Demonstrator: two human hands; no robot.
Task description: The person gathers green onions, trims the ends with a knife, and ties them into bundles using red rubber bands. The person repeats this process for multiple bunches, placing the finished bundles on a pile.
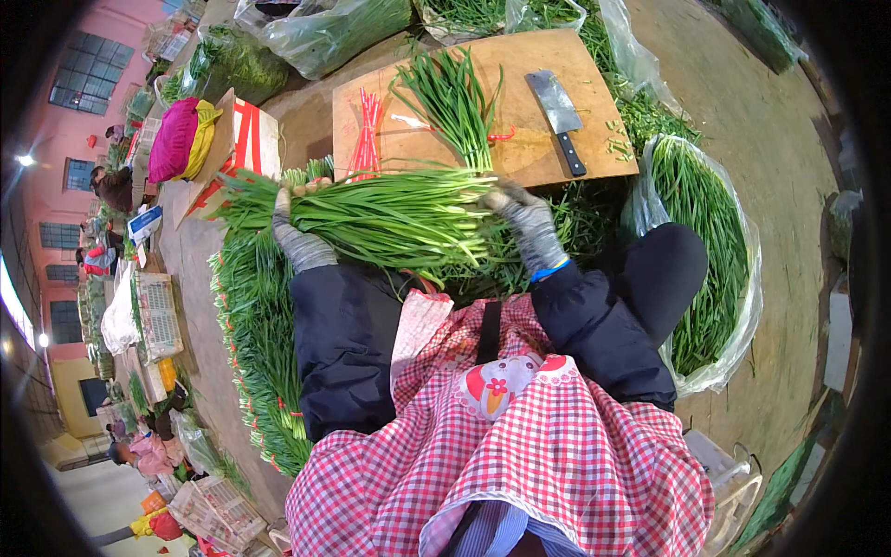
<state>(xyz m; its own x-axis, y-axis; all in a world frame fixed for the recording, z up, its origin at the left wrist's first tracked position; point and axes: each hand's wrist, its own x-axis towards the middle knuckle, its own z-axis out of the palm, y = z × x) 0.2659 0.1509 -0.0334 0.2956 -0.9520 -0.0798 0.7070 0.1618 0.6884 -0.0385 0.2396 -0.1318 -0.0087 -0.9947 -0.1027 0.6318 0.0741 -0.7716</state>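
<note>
A large loose bunch of long green leafy stalks, like garlic chives (390, 212), lies across both gloved hands above my lap. My left hand (296, 216) grips it near the leafy end, the fingers partly hidden. My right hand (518, 205) is at the pale stem ends; whether its fingers close on them is unclear. Just beyond, a wooden board (515, 63) carries a smaller bunch of the same stalks (456, 104), a sheaf of red-and-white ties (367, 132) and a cleaver (557, 104) with a black handle. A red tie (502, 136) lies by the smaller bunch.
Tied bundles (261, 348) are stacked at left. An open plastic bag of stalks (696, 257) stands at right. Beyond the board are more filled bags (348, 35). A carton (243, 139) with magenta and yellow cloth stands at upper left; people and crates (159, 313) are farther left.
</note>
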